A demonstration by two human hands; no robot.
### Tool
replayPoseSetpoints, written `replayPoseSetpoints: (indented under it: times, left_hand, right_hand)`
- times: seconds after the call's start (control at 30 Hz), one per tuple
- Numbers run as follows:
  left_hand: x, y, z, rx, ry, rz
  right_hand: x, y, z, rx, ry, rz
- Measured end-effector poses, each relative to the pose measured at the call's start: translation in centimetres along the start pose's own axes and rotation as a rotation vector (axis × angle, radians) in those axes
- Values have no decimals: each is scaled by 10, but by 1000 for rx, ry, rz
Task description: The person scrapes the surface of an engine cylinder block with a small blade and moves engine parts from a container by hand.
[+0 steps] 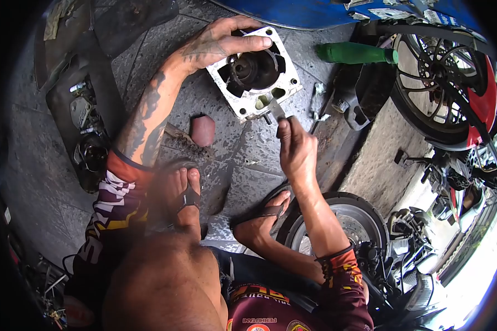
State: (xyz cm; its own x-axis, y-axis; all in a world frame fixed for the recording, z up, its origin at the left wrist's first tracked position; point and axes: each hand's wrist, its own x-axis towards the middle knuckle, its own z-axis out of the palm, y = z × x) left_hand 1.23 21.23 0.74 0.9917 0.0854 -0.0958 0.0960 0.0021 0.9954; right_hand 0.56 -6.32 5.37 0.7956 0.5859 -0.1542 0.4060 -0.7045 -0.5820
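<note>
A motorcycle cylinder block (228,88) is tilted so that its pale, flat gasket face and round dark bore show. My left hand (223,45) grips its upper edge, the thumb lying on the face and the fingers partly hidden behind. My right hand (299,146) pinches a small flat metal scraper blade (276,108). The blade's tip meets the lower edge of the face, beside an oblong opening. Below the block, a pinkish-red block (203,131) lies on the floor next to a worn brush (183,139).
A green bottle (356,53) lies on its side at upper right, near a cut dark container (354,91). Motorcycle wheels (436,71) stand at right. Metal parts (84,113) sit in a black tray at left. My sandalled feet (189,190) are just below the work.
</note>
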Motion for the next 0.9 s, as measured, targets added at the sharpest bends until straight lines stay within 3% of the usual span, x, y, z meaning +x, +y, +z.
replayPoseSetpoints:
  times: [0.2,0.27,0.37,0.5,0.8,0.9]
  left_hand:
    - [-3,2,4,-57,16,-39]
    - [-1,-1,2,6,30,-20]
    - [-1,13,1,94,18,-21]
    - [3,-21,-1,83,83,-22]
    - [3,1,2,-45,-40,-11]
    - [4,3,1,81,-31,32]
  right_hand:
    - [15,3,-12,-24,-1,-2]
    - [7,3,-11,-6,-131,-10]
    - [11,9,-15,-53,-110,-94]
    - [20,11,-20,-3,-162,-88]
    - [26,8,-27,-45,-255,-198]
    - [33,3,-31,-116,-212,-93]
